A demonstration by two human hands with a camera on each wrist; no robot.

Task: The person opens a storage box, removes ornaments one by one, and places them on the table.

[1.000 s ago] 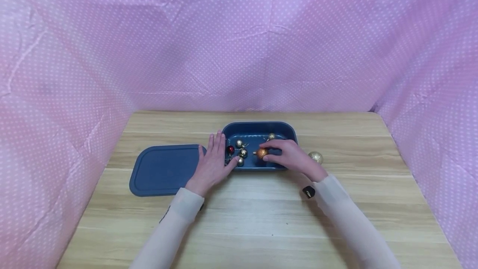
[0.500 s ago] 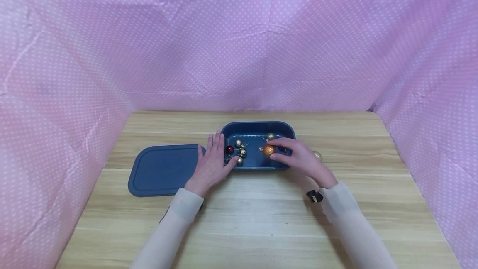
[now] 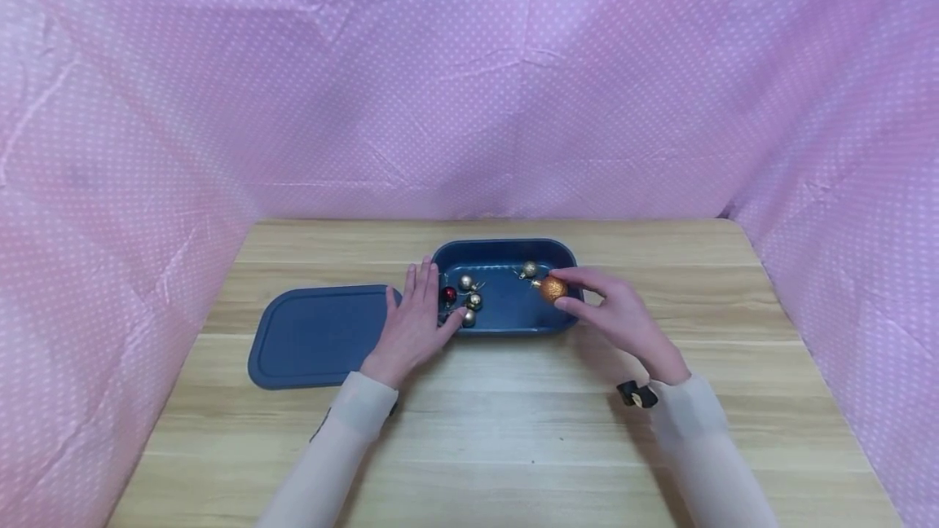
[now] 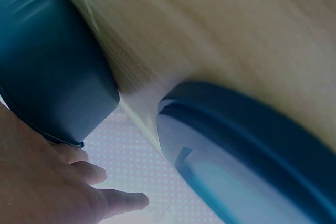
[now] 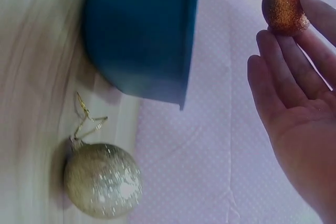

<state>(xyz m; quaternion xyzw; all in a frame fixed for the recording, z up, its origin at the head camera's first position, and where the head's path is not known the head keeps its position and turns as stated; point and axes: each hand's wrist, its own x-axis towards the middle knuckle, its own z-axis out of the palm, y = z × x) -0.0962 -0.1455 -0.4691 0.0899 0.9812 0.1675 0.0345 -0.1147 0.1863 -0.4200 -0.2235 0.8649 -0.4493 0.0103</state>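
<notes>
Orange ball [image 3: 553, 289] pinched in my right hand [image 3: 619, 312], over the box [image 3: 506, 320]

I grip the round orange ball between thumb and fingers, above the right end of the box; its skin is rough with glitter, and a small metallic cap with a thin loop points leftward; my left hand [image 3: 413, 324] has its fingers stretched out straight against the left rim of the box, gripping nothing, the thumb reaching over its near left corner.

The box is deep, dark blue and smooth, with rounded corners; inside its left end lie a shiny red ball [image 3: 448, 294] and three small gold balls [image 3: 466, 282], glossy and close together; a grainy gold bead [image 3: 530, 269] sits toward the back right of the box; left of the box, its flat lid [image 3: 315, 336] lies on the wood-grained table [image 3: 477, 446]; right of the box rests a big gold ball [image 5: 105, 182], sparkly, with a bent cord.
</notes>
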